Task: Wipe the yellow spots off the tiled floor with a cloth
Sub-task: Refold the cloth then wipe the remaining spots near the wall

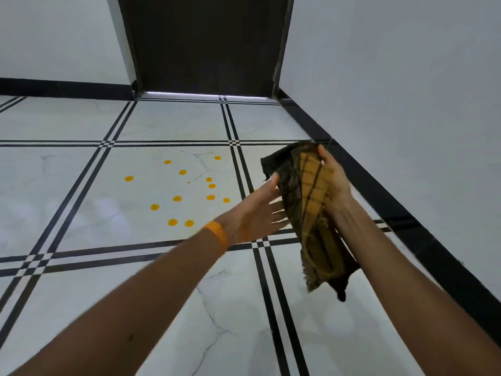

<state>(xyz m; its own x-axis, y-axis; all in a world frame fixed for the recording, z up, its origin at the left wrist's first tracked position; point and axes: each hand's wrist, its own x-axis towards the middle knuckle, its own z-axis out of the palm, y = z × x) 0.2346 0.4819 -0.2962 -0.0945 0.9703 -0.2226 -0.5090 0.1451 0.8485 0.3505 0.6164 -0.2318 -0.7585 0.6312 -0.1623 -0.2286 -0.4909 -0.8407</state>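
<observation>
Several yellow spots (177, 198) dot one white marble tile of the floor (81, 185), left of my hands. My right hand (334, 180) grips a folded yellow-and-dark checked cloth (311, 213) from the right side, held in the air above the floor; the cloth hangs down past my wrist. My left hand (257, 213) is flat with fingers spread, its fingertips touching the cloth's left side. An orange band circles my left wrist.
White tiles are divided by black double stripes. A dark door (206, 44) stands closed ahead. A white wall with a black skirting (379, 194) runs along the right, close to my right arm. Another white wall with black skirting is at the far left.
</observation>
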